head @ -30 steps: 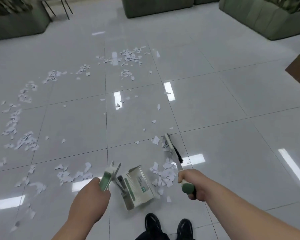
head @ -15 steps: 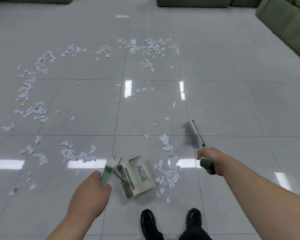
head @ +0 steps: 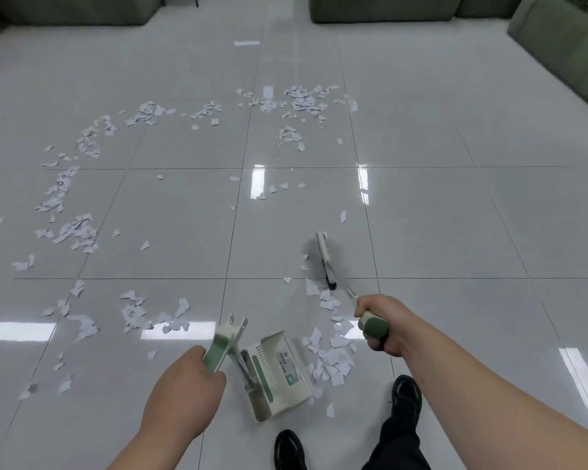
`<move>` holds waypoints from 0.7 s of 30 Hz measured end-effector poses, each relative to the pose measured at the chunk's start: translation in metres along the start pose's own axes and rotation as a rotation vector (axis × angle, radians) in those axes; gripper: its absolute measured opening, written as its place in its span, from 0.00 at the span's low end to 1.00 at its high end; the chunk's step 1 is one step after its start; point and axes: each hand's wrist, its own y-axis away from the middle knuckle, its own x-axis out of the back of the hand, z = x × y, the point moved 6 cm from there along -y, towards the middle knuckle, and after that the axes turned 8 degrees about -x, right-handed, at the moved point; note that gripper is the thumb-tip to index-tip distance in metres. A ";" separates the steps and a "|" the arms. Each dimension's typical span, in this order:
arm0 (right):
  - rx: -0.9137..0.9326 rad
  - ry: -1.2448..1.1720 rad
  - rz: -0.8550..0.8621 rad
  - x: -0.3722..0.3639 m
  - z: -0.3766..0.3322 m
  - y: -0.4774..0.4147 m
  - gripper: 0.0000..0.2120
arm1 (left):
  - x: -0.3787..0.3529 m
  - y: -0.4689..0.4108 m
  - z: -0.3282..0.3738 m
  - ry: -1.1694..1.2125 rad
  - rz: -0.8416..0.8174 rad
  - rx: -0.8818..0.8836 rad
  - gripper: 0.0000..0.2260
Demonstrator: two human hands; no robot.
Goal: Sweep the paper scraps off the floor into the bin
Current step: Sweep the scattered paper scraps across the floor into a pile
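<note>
White paper scraps [head: 331, 361] lie heaped on the grey tiled floor just right of the dustpan [head: 277, 374], a pale pan with green trim standing on the tiles. My left hand [head: 180, 395] grips the dustpan's green handle [head: 218, 351]. My right hand [head: 379, 322] grips the green end of the broom [head: 325, 257], whose dark bristles touch the floor ahead of the heap. More scraps [head: 302, 100] are strewn far ahead, and others [head: 72, 228] curve along the left.
Green sofas [head: 381, 8] line the far wall and another sofa [head: 564, 52] runs along the right. My black shoes [head: 406, 395] stand just behind the dustpan. A smaller cluster of scraps [head: 150, 317] lies left of the pan.
My right hand has swung the broom out to the right and then forward, away from the heap beside the pan. My view has shifted. The left hand and dustpan have stayed put.
</note>
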 end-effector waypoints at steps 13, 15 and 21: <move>0.031 -0.076 0.086 0.247 -0.064 -0.007 0.08 | -0.055 -0.043 0.224 -0.089 0.018 -0.139 0.02; 0.018 -0.093 0.101 0.293 -0.076 -0.013 0.07 | -0.069 -0.049 0.266 -0.128 0.034 -0.143 0.02; -0.021 -0.104 0.114 0.406 -0.104 -0.027 0.07 | -0.097 -0.070 0.368 -0.134 0.083 -0.133 0.02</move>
